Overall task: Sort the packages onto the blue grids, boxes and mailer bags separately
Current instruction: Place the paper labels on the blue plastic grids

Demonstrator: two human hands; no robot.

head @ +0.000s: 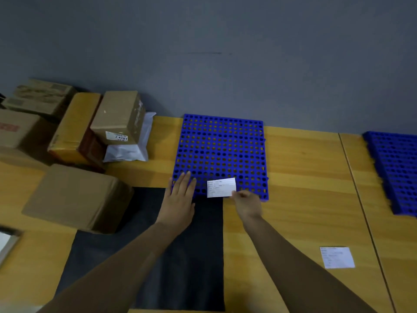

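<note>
A blue grid [222, 150] lies on the wooden table against the grey wall, with nothing on it but a white printed label [221, 187] at its near edge. My right hand [247, 202] pinches that label by its right corner. My left hand [179, 197] lies flat with straight fingers on the grid's near left corner. A second blue grid [397, 168] shows at the right edge. Cardboard boxes are piled at the left: a large one [76, 197] in front, a smaller labelled one [119, 116] resting on a white mailer bag [133, 145].
A black mat [180, 256] covers the table under my forearms. Another white label [337, 257] lies on the wood [304, 177] at the right. More boxes [40, 98] and a yellow taped one [74, 125] stand at the far left. A seam crosses the table near the second grid.
</note>
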